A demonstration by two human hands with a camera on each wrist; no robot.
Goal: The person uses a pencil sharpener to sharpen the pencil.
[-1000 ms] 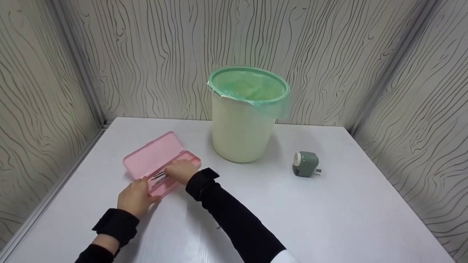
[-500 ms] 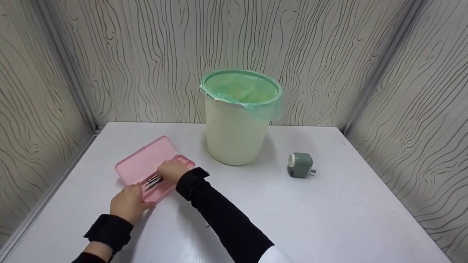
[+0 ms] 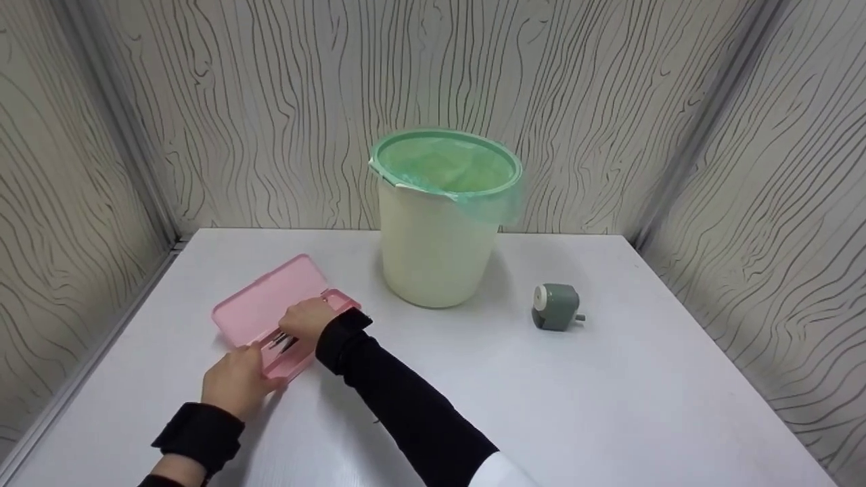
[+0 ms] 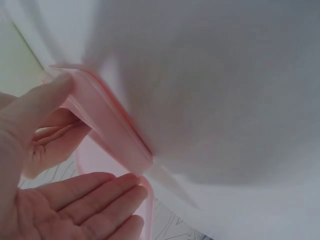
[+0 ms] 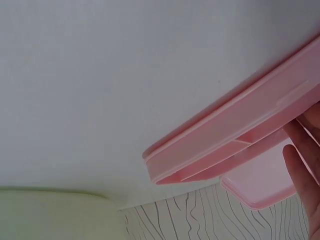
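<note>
A pink pencil case (image 3: 289, 366) lies on the table at the left, its lid (image 3: 270, 303) folded back. My left hand (image 3: 233, 383) grips its near end. In the left wrist view the thumb presses the side wall of the case (image 4: 107, 117), with the other fingers spread by the end. My right hand (image 3: 308, 319) reaches into the case over several thin pencils (image 3: 281, 341), whose ends stick out beside the fingers. Its fingers (image 5: 302, 172) dip past the case rim in the right wrist view; I cannot tell whether they pinch a pencil.
A cream bin (image 3: 436, 250) with a green rim and green liner bag stands at the back middle. A green crank pencil sharpener (image 3: 558, 308) sits to its right on the white table (image 3: 575, 406). Patterned panels (image 3: 325, 101) enclose the back and both sides.
My right hand has shifted slightly left and nearer the left hand, over the pencils, which now lie differently. The left hand stays on the case. The whole head view has shifted a little.
</note>
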